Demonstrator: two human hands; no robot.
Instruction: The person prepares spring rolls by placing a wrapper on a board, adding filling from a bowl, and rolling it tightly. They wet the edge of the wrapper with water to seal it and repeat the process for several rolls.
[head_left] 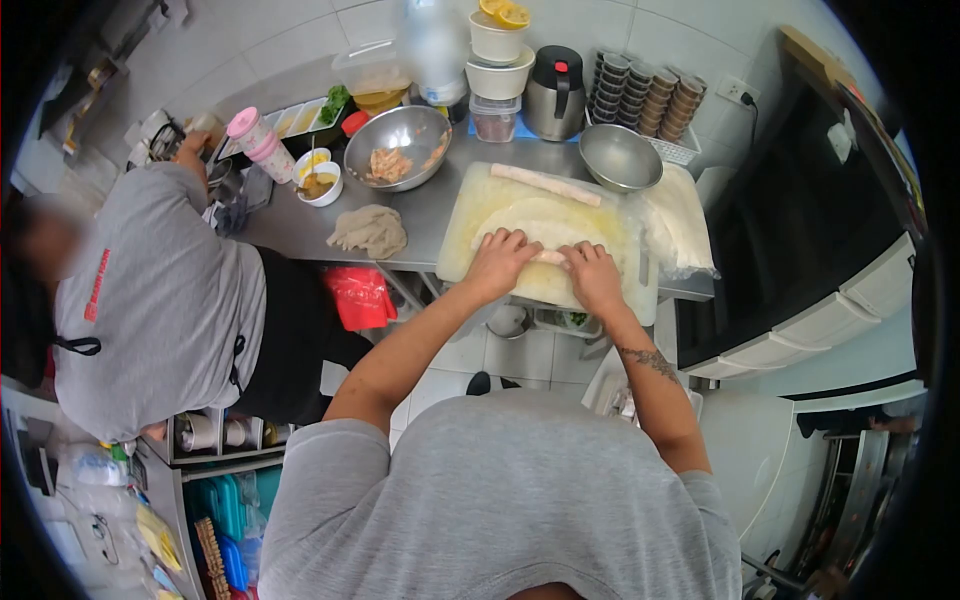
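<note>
A pale, round, thin sheet of dough (pixel 515 214) lies on the cutting board (pixel 457 235). At its near edge a short pale roll (pixel 549 257) is partly covered by my fingers. My left hand (pixel 503 265) curls its fingers over the roll's left end. Over the right end, my right hand (pixel 594 277) bends its fingers in the same way. A finished-looking long, thin roll (pixel 545 185) rests along the board's far edge. To the left stands a steel bowl (pixel 398 125) with an orange-pink chopped mixture (pixel 390 165) inside.
A crumpled beige cloth (pixel 368 231) and small white bowls (pixel 318 184) sit left of the board. A smaller steel bowl (pixel 620 157) and bagged pale sheets (pixel 675 215) are at right. Behind stands a thermal jug (pixel 556 92). A co-worker (pixel 165 290) works at the left.
</note>
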